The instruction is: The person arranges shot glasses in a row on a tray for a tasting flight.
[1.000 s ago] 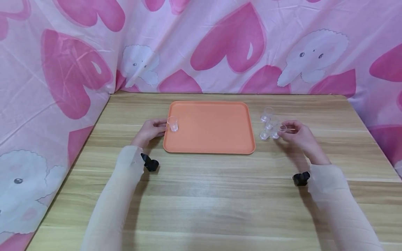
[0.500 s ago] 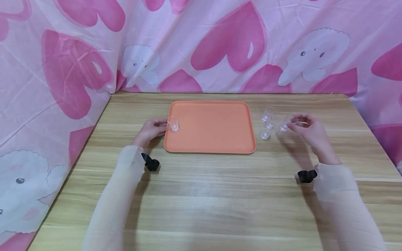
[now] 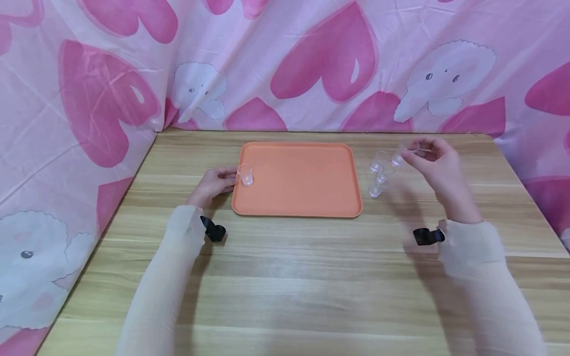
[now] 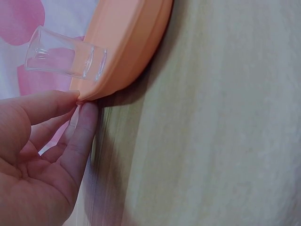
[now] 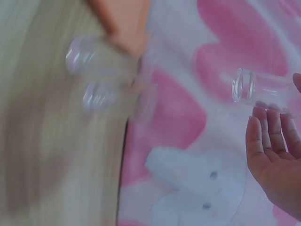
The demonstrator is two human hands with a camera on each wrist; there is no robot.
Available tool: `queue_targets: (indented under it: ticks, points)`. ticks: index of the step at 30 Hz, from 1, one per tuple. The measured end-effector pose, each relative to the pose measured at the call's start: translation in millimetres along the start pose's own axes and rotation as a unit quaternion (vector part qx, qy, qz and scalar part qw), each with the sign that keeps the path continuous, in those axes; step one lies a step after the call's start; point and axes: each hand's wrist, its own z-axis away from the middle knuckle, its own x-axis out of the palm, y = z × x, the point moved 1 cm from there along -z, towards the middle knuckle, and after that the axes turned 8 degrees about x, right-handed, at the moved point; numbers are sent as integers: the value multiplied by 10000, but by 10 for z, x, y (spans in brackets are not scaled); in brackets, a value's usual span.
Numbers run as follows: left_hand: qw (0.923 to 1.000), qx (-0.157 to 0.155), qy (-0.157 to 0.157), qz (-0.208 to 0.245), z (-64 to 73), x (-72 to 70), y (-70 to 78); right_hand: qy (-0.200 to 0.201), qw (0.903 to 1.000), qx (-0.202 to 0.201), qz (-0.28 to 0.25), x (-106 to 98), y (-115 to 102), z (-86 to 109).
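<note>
With thumb and fingers, my left hand pinches the left rim of an orange tray. In the left wrist view the fingertips meet at the tray's edge, just below a clear shot glass standing upright on the tray. My right hand holds another clear shot glass near its rim, raised above the table, right of the tray. Left of that hand, several similar shot glasses stand close together on the table; two of them show blurred in the right wrist view.
The wooden table reaches back to a pink heart-patterned cloth that hangs along the back and sides. A black wrist camera sits on the left sleeve, another camera on the right.
My right hand has taken a shot glass out of the group, first to the right, then up and back. My left hand stays at the tray rim.
</note>
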Motion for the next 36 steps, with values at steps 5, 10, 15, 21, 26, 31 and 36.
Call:
queue_targets:
  ticks: [5,10,15,21,26,31,36]
  points:
    - [10000,-9,0,24,-3,-2,-1,-293,9992,-237,-162,287,-195,2]
    - [10000,-21,-12,40,-11,-4,-1,-695,9961,-431,-343,635,-325,-24]
    - [10000,7,-25,61,-18,0,3,-1207,9908,-297,-537,1018,-388,-67]
    - [10000,-12,-33,88,-14,-3,3,-1561,9870,203,-330,1479,-427,-147]
    - [9999,-36,-53,109,-3,-7,-4,-1815,9808,503,-497,1803,-434,-190]
    - [9999,-15,-41,121,2,-12,-8,-2123,9720,698,-724,2091,-414,-200]
    - [10000,18,-27,94,-3,-8,-13,-2356,9679,725,-492,2352,-369,-172]
